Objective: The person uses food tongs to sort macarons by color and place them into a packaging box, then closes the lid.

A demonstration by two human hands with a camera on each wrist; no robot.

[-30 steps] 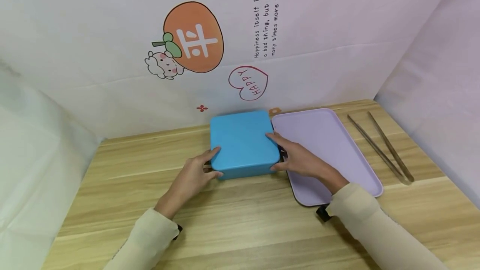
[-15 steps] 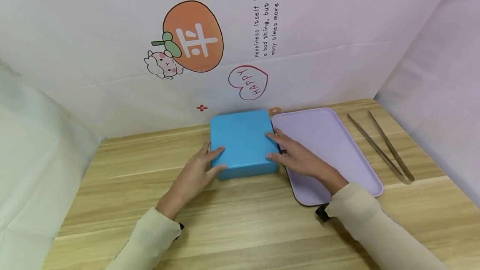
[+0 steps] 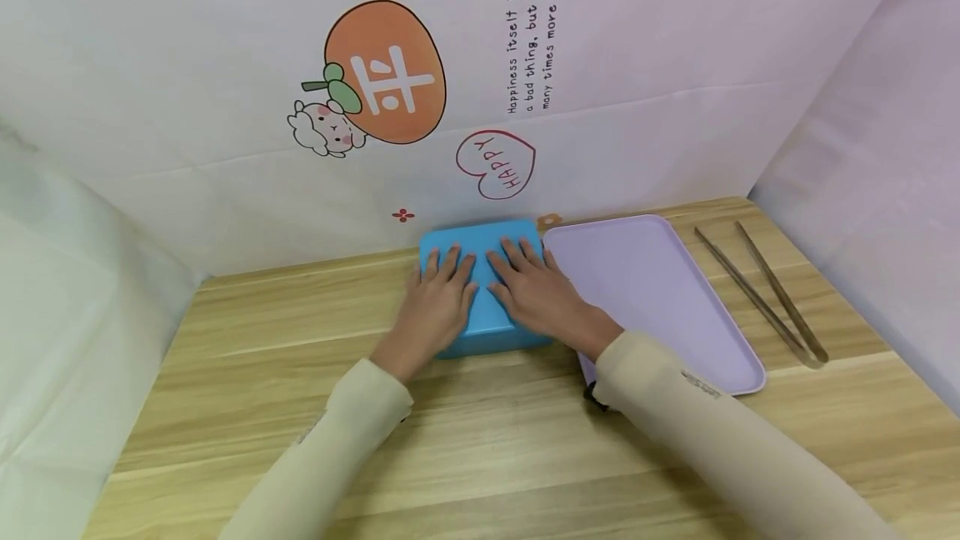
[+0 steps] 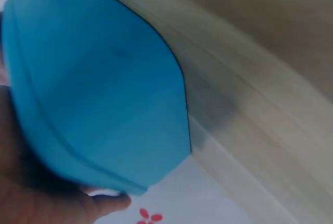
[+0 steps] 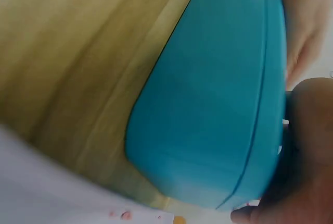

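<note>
Wooden desk [image 3: 480,440] under a blue box [image 3: 480,340]; atop its lid, left hand [image 3: 438,307] and right hand [image 3: 536,294] pressing flat, fingers [image 3: 450,261] spread. Beside a lilac tray [image 3: 675,290], touching.

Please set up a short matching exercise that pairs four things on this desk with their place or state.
Things:
1. blue box
2. lilac tray
3. metal tongs
4. left hand

Places or states:
A. lies on the wood at the far right
B. rests flat on the box top, fingers straight
C. lies right of the box
D. sits under both hands

Pairs: 1-D, 2-C, 3-A, 4-B
</note>
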